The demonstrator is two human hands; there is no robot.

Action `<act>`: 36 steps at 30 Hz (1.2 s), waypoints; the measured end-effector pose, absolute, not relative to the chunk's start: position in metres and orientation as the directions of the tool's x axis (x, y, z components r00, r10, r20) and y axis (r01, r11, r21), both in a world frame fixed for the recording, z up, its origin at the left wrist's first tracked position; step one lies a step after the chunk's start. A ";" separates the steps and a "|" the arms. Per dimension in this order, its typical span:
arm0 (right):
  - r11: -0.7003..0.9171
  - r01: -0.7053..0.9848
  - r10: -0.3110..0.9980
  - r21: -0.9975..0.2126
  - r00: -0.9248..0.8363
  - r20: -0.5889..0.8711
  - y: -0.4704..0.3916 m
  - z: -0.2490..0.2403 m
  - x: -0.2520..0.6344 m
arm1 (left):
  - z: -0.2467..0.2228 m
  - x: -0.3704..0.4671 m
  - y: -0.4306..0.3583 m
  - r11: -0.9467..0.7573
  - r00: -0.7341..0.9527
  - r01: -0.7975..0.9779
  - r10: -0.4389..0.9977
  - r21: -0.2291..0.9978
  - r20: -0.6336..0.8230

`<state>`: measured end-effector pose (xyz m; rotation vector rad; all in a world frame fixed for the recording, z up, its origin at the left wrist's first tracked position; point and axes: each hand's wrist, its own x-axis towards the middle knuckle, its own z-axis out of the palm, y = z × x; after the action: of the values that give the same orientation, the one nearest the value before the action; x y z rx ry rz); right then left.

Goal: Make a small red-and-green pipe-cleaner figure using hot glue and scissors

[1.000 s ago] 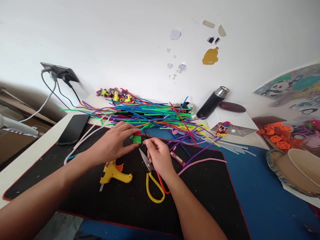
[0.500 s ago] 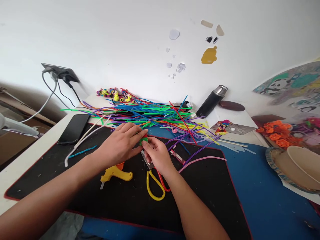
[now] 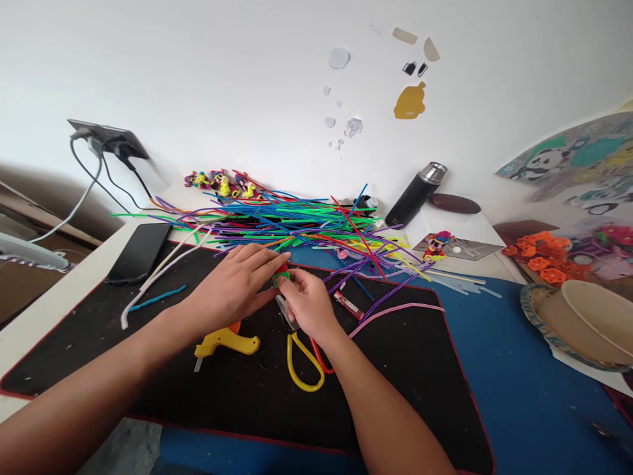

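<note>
Between my two hands is a small green and red piece (image 3: 281, 275), mostly covered by my fingers. My left hand (image 3: 240, 276) has its fingers closed together over the piece's far side. My right hand (image 3: 310, 300) pinches its green part with thumb and fingers. Beneath my right hand lie scissors (image 3: 289, 366) with one yellow and one red handle, their blades partly hidden. Below my left wrist rests a yellow hot glue gun (image 3: 230, 341), its front end covered by the hand. A red and white tube-like item (image 3: 349, 306) lies right of my right hand.
A heap of coloured pipe cleaners (image 3: 277, 221) stretches along the back of the black mat (image 3: 198, 402). A phone (image 3: 139, 254) lies left, a black flask (image 3: 416, 194) leans at the back right, and small figures (image 3: 222, 183) sit by the wall. A bowl (image 3: 601, 320) stands far right.
The view has shifted slightly, so everything sits a little further left and higher. Both hands keep hold of the green and red piece, with little change in grip.
</note>
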<state>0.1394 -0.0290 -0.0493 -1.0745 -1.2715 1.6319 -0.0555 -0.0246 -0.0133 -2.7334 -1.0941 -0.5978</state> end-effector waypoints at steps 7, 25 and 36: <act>-0.153 -0.047 0.933 -0.987 -0.336 -0.128 -0.031 -0.049 0.139 | -0.010 -0.057 -0.025 -0.724 0.660 0.688 0.656 0.059 0.366; -0.133 -0.141 0.897 -0.981 -0.439 -0.059 -0.032 -0.054 0.140 | -0.004 -0.060 -0.027 -0.682 0.608 0.717 0.712 0.142 0.351; -0.078 -0.010 0.930 -0.997 -0.361 -0.069 -0.032 -0.057 0.142 | 0.001 -0.054 -0.024 -0.697 0.630 0.703 0.702 0.141 0.331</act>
<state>0.1423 -0.0322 -0.0567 -1.0490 -1.4205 1.5465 -0.0541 -0.0237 0.0010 -2.8348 -1.2217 -0.5738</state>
